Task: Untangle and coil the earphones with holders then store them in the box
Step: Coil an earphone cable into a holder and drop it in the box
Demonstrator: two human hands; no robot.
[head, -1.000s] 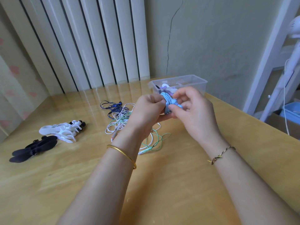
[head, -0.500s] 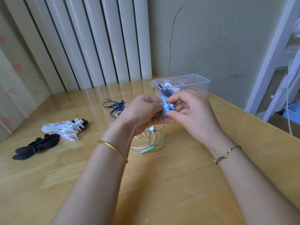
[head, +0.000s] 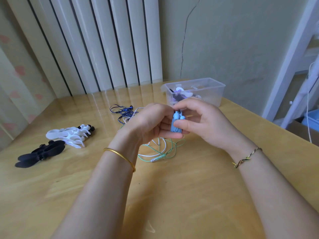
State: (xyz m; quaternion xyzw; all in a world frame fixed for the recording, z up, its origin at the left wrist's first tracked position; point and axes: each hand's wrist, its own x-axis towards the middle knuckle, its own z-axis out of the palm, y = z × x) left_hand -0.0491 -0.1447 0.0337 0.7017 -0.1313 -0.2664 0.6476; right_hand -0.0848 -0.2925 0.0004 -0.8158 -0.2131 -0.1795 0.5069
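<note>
Both hands meet above the table centre around a light blue earphone bundle [head: 177, 122], its cord wound on a holder and two blue earbuds showing at the top. My left hand [head: 150, 123] grips the bundle from the left. My right hand [head: 198, 121] pinches it from the right with thumb and fingers. Under the hands lies a tangle of green and white earphone cords [head: 160, 150], and a dark blue pair [head: 123, 112] lies just behind. A clear plastic box [head: 214, 94] at the back right holds coiled earphones.
White holders [head: 69, 135] and black holders [head: 39, 154] lie on the wooden table [head: 172, 195] at the left. Vertical blinds stand behind the table. A white shelf frame and a cardboard box are off the table's right edge.
The blue bundle has been turned upright between the hands, with the earbuds now at the top. Both hands stay on it at about the same spot.
</note>
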